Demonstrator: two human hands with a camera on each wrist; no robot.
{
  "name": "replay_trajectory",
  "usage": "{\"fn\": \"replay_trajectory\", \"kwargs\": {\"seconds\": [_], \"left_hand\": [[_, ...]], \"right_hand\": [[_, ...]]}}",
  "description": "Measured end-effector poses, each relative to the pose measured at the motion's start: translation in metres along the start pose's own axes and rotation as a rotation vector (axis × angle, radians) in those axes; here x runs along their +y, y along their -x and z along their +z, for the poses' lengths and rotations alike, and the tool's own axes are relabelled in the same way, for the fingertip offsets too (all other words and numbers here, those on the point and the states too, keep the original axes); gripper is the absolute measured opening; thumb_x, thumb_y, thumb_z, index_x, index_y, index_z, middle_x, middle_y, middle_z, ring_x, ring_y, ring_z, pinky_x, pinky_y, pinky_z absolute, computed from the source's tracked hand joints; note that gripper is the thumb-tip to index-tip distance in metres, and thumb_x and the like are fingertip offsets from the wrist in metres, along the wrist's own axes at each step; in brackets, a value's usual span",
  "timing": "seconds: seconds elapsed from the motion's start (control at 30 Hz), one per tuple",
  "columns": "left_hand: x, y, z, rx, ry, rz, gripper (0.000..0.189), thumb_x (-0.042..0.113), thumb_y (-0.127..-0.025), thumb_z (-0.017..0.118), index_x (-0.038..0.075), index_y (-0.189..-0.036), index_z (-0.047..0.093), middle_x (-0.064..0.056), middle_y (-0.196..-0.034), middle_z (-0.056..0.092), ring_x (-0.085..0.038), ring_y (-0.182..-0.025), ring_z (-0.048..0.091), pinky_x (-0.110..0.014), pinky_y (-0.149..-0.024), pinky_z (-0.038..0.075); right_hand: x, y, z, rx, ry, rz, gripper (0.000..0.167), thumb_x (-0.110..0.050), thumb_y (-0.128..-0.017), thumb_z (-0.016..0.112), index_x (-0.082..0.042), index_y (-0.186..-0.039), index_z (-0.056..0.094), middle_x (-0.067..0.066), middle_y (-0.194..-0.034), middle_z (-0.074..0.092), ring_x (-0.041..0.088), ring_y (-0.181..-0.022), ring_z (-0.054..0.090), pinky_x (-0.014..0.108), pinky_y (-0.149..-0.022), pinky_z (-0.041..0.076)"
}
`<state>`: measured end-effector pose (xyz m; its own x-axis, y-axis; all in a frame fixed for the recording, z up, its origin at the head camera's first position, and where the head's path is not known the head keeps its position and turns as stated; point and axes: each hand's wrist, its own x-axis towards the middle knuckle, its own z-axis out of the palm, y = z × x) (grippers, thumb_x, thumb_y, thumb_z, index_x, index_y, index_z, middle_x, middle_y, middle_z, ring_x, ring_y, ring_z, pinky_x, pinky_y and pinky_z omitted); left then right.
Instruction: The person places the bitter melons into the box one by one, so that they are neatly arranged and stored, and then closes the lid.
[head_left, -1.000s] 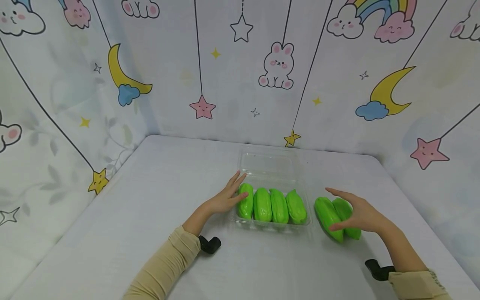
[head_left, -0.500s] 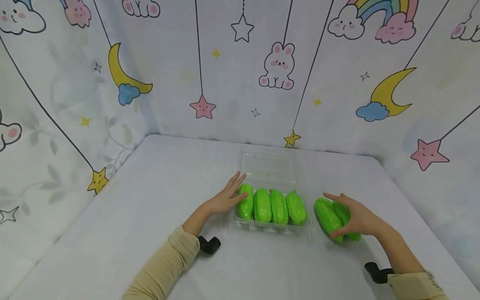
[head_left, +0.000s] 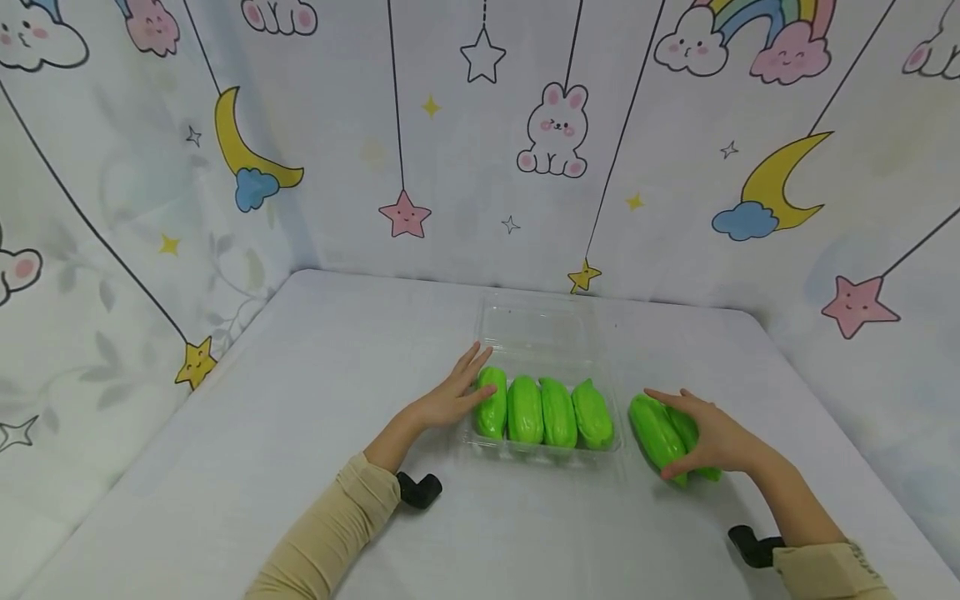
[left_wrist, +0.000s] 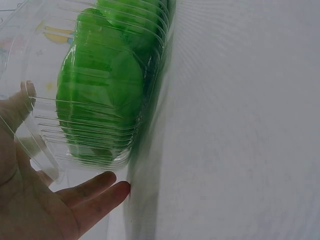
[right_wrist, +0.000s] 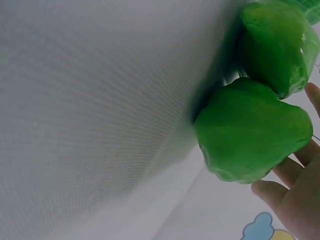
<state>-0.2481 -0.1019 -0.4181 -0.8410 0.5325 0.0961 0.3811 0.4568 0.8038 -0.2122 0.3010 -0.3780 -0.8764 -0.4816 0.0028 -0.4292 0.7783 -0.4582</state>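
Several glossy bright-green elongated pieces point(head_left: 525, 410), perhaps model fruit or vegetables, lie side by side in a clear plastic clamshell box point(head_left: 542, 447). Its lid point(head_left: 536, 327) is folded back. My left hand point(head_left: 444, 402) is at the box's left side with fingers extended, the thumb over the leftmost piece. Two more pieces lie right of the box: a left one point(head_left: 657, 435) and a right one point(right_wrist: 250, 132). My right hand point(head_left: 716, 435) spans them from the right, thumb on the near side and fingers on the far side, partly hiding the right one. Whether it presses them is unclear.
Everything lies on a white-covered table point(head_left: 337, 358). A backdrop point(head_left: 337, 125) printed with stars, moons and rabbits stands behind and at both sides. A black fitting point(head_left: 420, 490) shows at the left wrist, another point(head_left: 753, 547) at the right.
My right hand has come down and slightly left over the two loose green pieces, then barely moved in the last half second. The left hand and box have stayed put.
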Motion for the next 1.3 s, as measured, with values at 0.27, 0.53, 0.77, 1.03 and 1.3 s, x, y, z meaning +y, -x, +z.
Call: {"fn": "replay_trajectory", "kwargs": {"seconds": [0.27, 0.53, 0.77, 1.03, 1.3], "left_hand": [[-0.0003, -0.0004, -0.0007, -0.008, 0.0, 0.002, 0.066, 0.034, -0.098, 0.041, 0.014, -0.148, 0.003, -0.011, -0.152, -0.012, -0.029, -0.138, -0.005, -0.052, -0.105, 0.019], [-0.0018, 0.0, 0.0003, -0.003, 0.001, 0.001, 0.067, 0.034, -0.098, 0.042, 0.013, -0.148, 0.003, -0.011, -0.152, -0.011, -0.029, -0.138, -0.003, -0.052, -0.105, 0.019], [-0.0007, 0.0004, 0.0002, -0.001, 0.005, -0.004, 0.066, 0.034, -0.098, 0.042, 0.017, -0.148, 0.002, -0.011, -0.152, -0.011, -0.029, -0.138, -0.003, -0.051, -0.105, 0.021], [-0.0016, -0.0004, 0.0003, 0.002, -0.004, 0.0, 0.066, 0.033, -0.098, 0.042, 0.013, -0.148, 0.004, -0.013, -0.152, -0.01, -0.029, -0.138, -0.004, -0.052, -0.105, 0.019], [0.0001, 0.0001, 0.0004, 0.004, -0.012, -0.012, 0.066, 0.034, -0.098, 0.041, 0.017, -0.149, 0.003, -0.008, -0.152, -0.011, -0.028, -0.138, -0.004, -0.054, -0.106, 0.016]], "right_hand": [[0.0027, 0.0002, 0.0018, -0.007, -0.001, 0.016, 0.11, -0.047, -0.047, 0.086, -0.01, -0.139, 0.039, 0.03, -0.133, 0.039, 0.058, -0.124, 0.017, 0.074, -0.085, 0.022], [0.0034, 0.0006, 0.0044, -0.005, -0.006, 0.026, 0.108, -0.045, -0.046, 0.087, -0.01, -0.137, 0.041, 0.029, -0.133, 0.04, 0.057, -0.125, 0.016, 0.075, -0.088, 0.011], [0.0022, -0.0008, 0.0048, -0.003, 0.007, 0.018, 0.106, -0.042, -0.047, 0.088, -0.007, -0.136, 0.042, 0.027, -0.133, 0.041, 0.057, -0.125, 0.017, 0.074, -0.089, 0.011], [-0.0005, 0.0, 0.0055, 0.005, -0.007, 0.006, 0.105, -0.04, -0.047, 0.088, -0.005, -0.135, 0.043, 0.024, -0.132, 0.043, 0.056, -0.125, 0.017, 0.074, -0.09, 0.008], [0.0014, -0.0013, 0.0055, -0.001, 0.031, 0.009, 0.106, -0.041, -0.045, 0.088, -0.005, -0.135, 0.044, 0.023, -0.133, 0.043, 0.056, -0.125, 0.018, 0.073, -0.091, 0.006]]}}
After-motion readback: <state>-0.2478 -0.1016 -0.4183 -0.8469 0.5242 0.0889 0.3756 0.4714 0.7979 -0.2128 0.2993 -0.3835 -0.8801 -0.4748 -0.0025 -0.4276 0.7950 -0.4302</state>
